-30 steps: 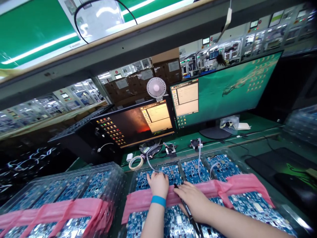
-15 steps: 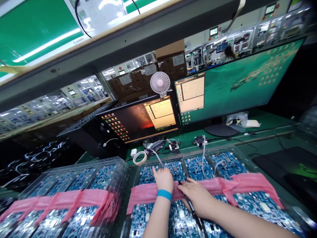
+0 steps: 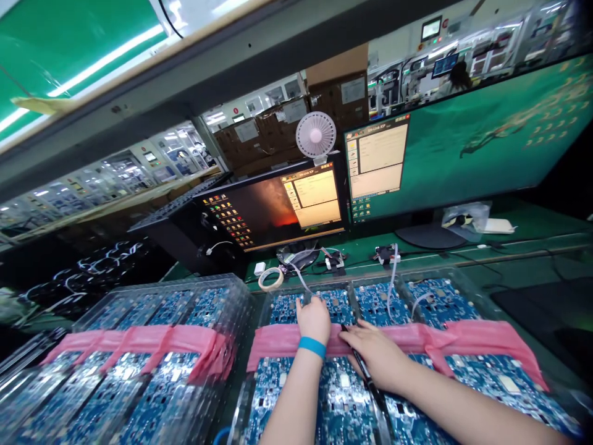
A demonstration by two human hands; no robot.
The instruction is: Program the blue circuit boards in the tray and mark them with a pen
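Observation:
My left hand (image 3: 314,322), with a blue band at the wrist, is curled over the upper part of a blue circuit board (image 3: 283,306). A white cable (image 3: 302,278) runs down to its fingers; whatever they grip is hidden. My right hand (image 3: 377,355) rests over a pink strip (image 3: 407,335) that crosses the boards. Under its fingers it holds a black pen (image 3: 365,374), tip pointing up and left. More white cables (image 3: 391,287) reach boards to the right. The boards lie in a clear plastic tray (image 3: 244,395).
To the left stands a second stack of clear trays (image 3: 238,315) with boards and pink strips. Behind are a tape roll (image 3: 270,279), small wired modules (image 3: 386,254), two monitors (image 3: 273,210) and a small fan (image 3: 315,136). A shelf beam (image 3: 208,68) crosses overhead. A person is far back.
The camera view has shifted, so the scene sits further right in the picture. Both hands keep nearly the same place on the boards, and the pen stays in my right hand.

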